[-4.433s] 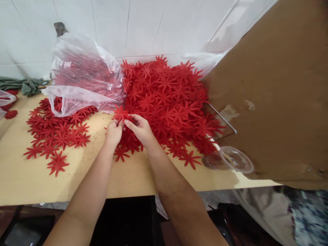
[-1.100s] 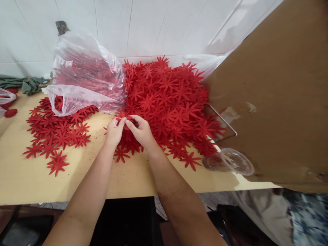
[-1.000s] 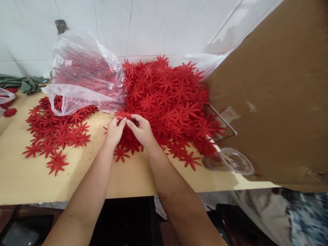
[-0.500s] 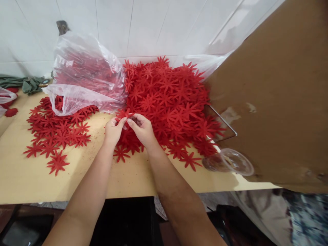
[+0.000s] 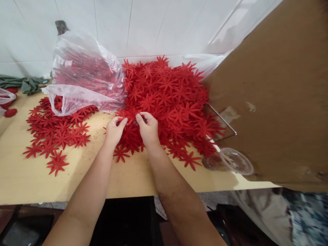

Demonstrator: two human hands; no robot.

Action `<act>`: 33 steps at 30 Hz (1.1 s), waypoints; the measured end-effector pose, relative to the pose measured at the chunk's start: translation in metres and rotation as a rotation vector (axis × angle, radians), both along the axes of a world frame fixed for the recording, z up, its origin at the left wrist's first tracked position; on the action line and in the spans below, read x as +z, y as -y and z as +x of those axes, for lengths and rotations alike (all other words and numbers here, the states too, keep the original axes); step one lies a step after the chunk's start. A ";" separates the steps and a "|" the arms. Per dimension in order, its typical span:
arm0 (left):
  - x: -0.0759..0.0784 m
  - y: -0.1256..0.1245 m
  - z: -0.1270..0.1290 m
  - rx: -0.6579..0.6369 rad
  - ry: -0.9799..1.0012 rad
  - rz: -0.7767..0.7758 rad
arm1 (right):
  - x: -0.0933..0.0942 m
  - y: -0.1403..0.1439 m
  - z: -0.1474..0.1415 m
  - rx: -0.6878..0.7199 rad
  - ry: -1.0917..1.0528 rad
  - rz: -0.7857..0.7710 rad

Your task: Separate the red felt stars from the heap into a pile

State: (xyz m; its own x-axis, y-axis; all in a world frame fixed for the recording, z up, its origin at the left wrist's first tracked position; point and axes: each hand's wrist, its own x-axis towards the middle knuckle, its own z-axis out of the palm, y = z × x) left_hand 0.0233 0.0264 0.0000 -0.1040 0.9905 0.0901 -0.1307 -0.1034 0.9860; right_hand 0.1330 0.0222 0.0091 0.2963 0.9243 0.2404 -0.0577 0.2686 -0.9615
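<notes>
Between my two hands spreads a red flower-shaped cutout [image 5: 131,114] with narrow petals, in front of a large heap of the same cutouts [image 5: 166,99]. My left hand [image 5: 115,130] is closed, pinching the cutout's left side between thumb and fingers. The thumb and forefinger of my right hand [image 5: 148,129] are pinched at its right side. Red on red makes the cutout's outline hard to separate from the heap behind. A smaller pile of red cutouts [image 5: 57,136] lies to the left, some single ones at its front.
A clear plastic bag [image 5: 87,68] full of red pieces stands at the back left, near green cloth [image 5: 30,85]. On the right, a brown board [image 5: 276,102] rises beside a wire frame [image 5: 222,121] and a tipped clear plastic cup [image 5: 237,161]. A white wall closes the back.
My right hand has moved a little to the right, widening the gap between my hands. More of the red cutout shows between them. My left hand has hardly moved.
</notes>
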 end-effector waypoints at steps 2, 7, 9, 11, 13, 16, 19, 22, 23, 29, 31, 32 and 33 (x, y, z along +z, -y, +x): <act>0.001 0.000 0.000 0.022 -0.006 0.003 | -0.002 -0.002 0.001 -0.025 -0.005 -0.003; 0.002 -0.001 0.000 -0.015 0.087 -0.030 | -0.007 -0.006 0.003 -0.069 -0.051 0.031; 0.002 -0.003 -0.001 0.007 0.106 -0.040 | -0.006 -0.007 0.007 -0.078 -0.065 0.042; 0.002 -0.005 -0.005 0.077 0.122 -0.038 | -0.004 -0.008 0.013 -0.128 -0.101 0.047; 0.004 -0.006 -0.009 0.155 0.144 -0.036 | -0.003 -0.009 0.022 -0.196 -0.156 0.049; 0.005 -0.007 -0.013 0.186 0.165 -0.055 | -0.004 -0.013 0.030 -0.271 -0.175 0.040; 0.006 -0.007 -0.014 0.184 0.161 -0.056 | -0.009 -0.015 0.025 -0.266 -0.079 0.015; 0.007 -0.008 -0.015 0.194 0.215 -0.061 | -0.016 -0.017 0.015 -0.215 0.042 0.007; 0.007 -0.008 -0.016 0.194 0.249 -0.072 | -0.019 -0.017 0.013 -0.213 0.075 0.008; 0.008 -0.009 -0.021 0.273 0.405 -0.166 | -0.018 -0.005 0.012 -0.251 0.349 0.000; 0.009 -0.009 -0.020 0.278 0.437 -0.191 | -0.013 0.007 0.006 -0.176 0.520 0.061; 0.009 -0.009 -0.020 0.274 0.447 -0.199 | -0.011 0.013 0.002 -0.116 0.639 0.105; 0.009 -0.009 -0.020 0.271 0.454 -0.204 | -0.009 0.019 -0.003 -0.047 0.767 0.146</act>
